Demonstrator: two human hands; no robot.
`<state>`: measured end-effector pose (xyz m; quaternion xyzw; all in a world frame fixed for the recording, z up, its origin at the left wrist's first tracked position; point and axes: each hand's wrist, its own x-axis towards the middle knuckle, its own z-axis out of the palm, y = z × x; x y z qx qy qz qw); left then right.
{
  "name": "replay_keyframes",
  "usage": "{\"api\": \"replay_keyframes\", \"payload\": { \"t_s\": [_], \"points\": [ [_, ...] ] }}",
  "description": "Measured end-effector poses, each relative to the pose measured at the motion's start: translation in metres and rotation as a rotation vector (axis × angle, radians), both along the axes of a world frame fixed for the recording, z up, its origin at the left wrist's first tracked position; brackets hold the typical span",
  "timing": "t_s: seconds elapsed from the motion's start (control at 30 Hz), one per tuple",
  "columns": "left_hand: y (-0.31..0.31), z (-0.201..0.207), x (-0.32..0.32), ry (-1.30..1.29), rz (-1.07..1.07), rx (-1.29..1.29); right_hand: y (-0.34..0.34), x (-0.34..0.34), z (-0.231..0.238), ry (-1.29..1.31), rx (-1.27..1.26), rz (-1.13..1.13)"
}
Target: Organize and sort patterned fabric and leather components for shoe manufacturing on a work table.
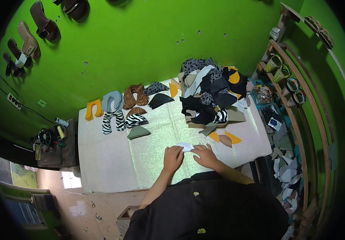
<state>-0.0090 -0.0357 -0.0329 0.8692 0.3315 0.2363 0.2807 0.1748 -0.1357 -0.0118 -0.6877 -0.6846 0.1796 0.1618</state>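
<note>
A small white half-round cut piece [186,147] is at the table's near side, between my two hands. My left hand [173,158] has its fingers closed on the left end. My right hand [205,156] pinches the right end. Beyond them lie small stacks of cut shoe pieces: an olive half-round stack [139,133], zebra-print arched pieces [113,121], leopard-print pieces [136,95], grey arched pieces [112,101], yellow arched pieces [94,109] and black pieces [160,100]. Right of my hands are loose yellow pieces [233,137] and a brown half-round piece [225,140].
A cardboard box [236,116] overflows with black, grey and yellow scraps at the table's back right. A sewing machine [44,137] stands left of the pale table [100,160]. On the right, a wooden rack [290,74] holds sandals, with scraps [288,172] heaped below.
</note>
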Motion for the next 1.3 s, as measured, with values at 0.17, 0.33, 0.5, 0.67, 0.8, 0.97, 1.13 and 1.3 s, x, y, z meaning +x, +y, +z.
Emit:
{"api": "replay_keyframes", "payload": {
  "t_s": [0.17, 0.33, 0.5, 0.67, 0.8, 0.97, 1.13, 1.3],
  "points": [
    [-0.004, 0.007, 0.013, -0.052, 0.291, -0.141, 0.007, 0.017, 0.030, 0.265, 0.180, -0.011],
    [0.003, 0.016, 0.020, 0.089, 0.348, -0.142, 0.007, 0.034, 0.041, 0.286, 0.312, -0.055],
    [-0.001, 0.024, 0.027, 0.065, 0.372, -0.165, 0.012, 0.093, 0.044, 0.101, 0.756, -0.512],
    [-0.012, 0.031, 0.045, -0.101, 0.422, -0.070, 0.032, 0.204, 0.017, 0.090, 0.535, -0.983],
    [-0.014, 0.048, 0.063, -0.189, 0.400, 0.003, 0.054, 0.252, -0.002, 0.005, 0.360, -1.105],
    [-0.018, 0.052, 0.064, -0.211, 0.425, 0.035, 0.074, 0.275, -0.011, -0.071, 0.108, -1.139],
    [-0.027, 0.047, 0.058, -0.214, 0.474, 0.016, 0.071, 0.275, -0.015, 0.106, 0.261, -1.021],
    [-0.032, 0.041, 0.067, -0.224, 0.442, -0.006, 0.057, 0.292, -0.012, 0.216, 0.381, -0.945]
  ]
}}
